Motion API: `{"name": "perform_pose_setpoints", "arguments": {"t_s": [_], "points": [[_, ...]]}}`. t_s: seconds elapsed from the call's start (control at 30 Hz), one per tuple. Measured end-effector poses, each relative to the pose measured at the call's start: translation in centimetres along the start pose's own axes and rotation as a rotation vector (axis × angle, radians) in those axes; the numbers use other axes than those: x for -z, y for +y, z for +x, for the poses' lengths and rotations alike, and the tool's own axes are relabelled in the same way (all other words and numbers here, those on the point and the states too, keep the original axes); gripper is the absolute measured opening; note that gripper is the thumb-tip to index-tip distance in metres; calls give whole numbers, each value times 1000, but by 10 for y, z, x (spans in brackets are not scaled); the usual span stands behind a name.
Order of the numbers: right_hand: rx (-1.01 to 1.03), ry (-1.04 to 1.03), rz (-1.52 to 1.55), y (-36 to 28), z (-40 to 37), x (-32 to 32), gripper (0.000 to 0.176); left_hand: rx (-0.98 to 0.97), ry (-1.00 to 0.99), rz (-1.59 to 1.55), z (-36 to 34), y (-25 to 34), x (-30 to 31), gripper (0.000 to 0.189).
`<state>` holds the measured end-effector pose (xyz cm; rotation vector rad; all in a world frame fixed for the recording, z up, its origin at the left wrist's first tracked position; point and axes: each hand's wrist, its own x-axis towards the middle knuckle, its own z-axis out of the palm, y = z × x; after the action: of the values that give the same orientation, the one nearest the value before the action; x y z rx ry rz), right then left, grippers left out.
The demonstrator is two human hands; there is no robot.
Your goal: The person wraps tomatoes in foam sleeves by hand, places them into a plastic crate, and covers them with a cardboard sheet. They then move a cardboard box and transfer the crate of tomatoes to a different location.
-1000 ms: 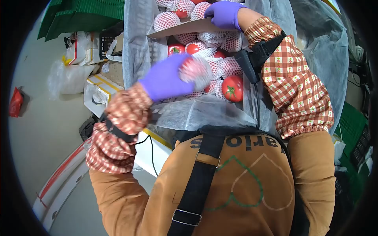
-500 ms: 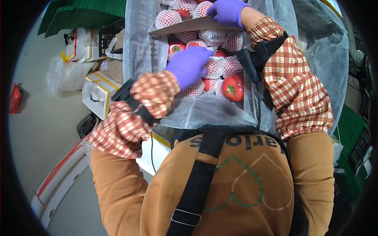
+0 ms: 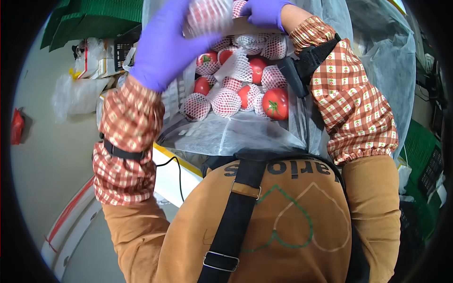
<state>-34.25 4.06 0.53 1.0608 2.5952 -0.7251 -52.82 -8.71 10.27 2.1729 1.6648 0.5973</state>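
My left hand [image 3: 165, 42], in a purple glove, is raised over the far left of the lined crate. Its fingers are closed around a tomato in a white foam net [image 3: 211, 16], slightly blurred. At the far side, my right hand [image 3: 266, 13], also gloved, grips a cardboard sheet [image 3: 243, 27], mostly hidden behind the held tomato. Below the hands lie several tomatoes, most in foam nets [image 3: 225, 102]. One bare red tomato [image 3: 275, 104] rests at the near right corner. A loose foam net [image 3: 236, 67] lies in the middle.
A translucent liner [image 3: 231, 134] covers the crate's near wall. Green crates [image 3: 96, 19] stand at the far left, with plastic bags [image 3: 78, 96] on the floor below them. A white box with a yellow edge [image 3: 172, 174] sits beside my body.
My left hand has moved up and left from the middle of the crate and now holds a netted tomato. My right hand has shifted slightly left with the cardboard sheet.
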Motion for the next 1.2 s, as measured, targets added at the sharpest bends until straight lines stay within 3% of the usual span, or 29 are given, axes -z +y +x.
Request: {"name": "perform_pose_setpoints", "arguments": {"t_s": [0.03,0.1,0.17,0.2,0.33,0.37,0.4,0.43,0.5,0.63,0.7,0.77,0.83,1.03,1.1,1.13,1.17,1.2], "points": [[-8,-11,-17,1,0,1,29,-45,95,97,8,-9,4,64],[13,11,-47,4,3,-1,29,-178,557,-631,16,7,-15,62],[12,4,-3,5,1,-2,29,-160,301,54,11,11,-18,55],[-16,16,36,7,2,-6,28,-243,268,-57,8,8,-36,46],[52,37,45,11,4,-10,28,-67,-325,-209,-31,23,-124,33],[37,-6,52,6,-3,-2,28,-180,-432,-92,-31,28,-139,36],[23,-48,56,2,-9,3,28,-177,-618,-67,-28,33,-157,51],[25,-51,50,-1,-13,6,28,-175,-612,-71,-24,31,-171,51],[50,13,47,-2,-17,9,29,-186,-856,-49,-14,28,-183,56],[31,36,-3,0,-8,2,29,-293,-853,-86,-12,11,-190,62],[-1,10,13,-2,-12,5,28,-216,-684,-117,-12,19,-178,59],[-9,-14,-9,-1,-10,6,28,-136,-769,-114,-21,10,-165,64],[46,12,32,2,-11,4,28,-150,-505,-256,-40,-10,-157,64],[28,-20,64,1,-8,1,29,-62,-405,-137,-22,40,-60,63],[13,-30,77,-2,-11,6,29,-179,-105,-64,-14,32,-43,61],[-4,-38,92,-3,-12,9,30,-99,-67,-24,-9,29,-33,49],[-3,-36,90,-2,-11,7,30,-99,-65,-22,1,31,-19,49],[7,-40,50,0,-8,5,30,51,-135,110,13,33,-5,64]]}}
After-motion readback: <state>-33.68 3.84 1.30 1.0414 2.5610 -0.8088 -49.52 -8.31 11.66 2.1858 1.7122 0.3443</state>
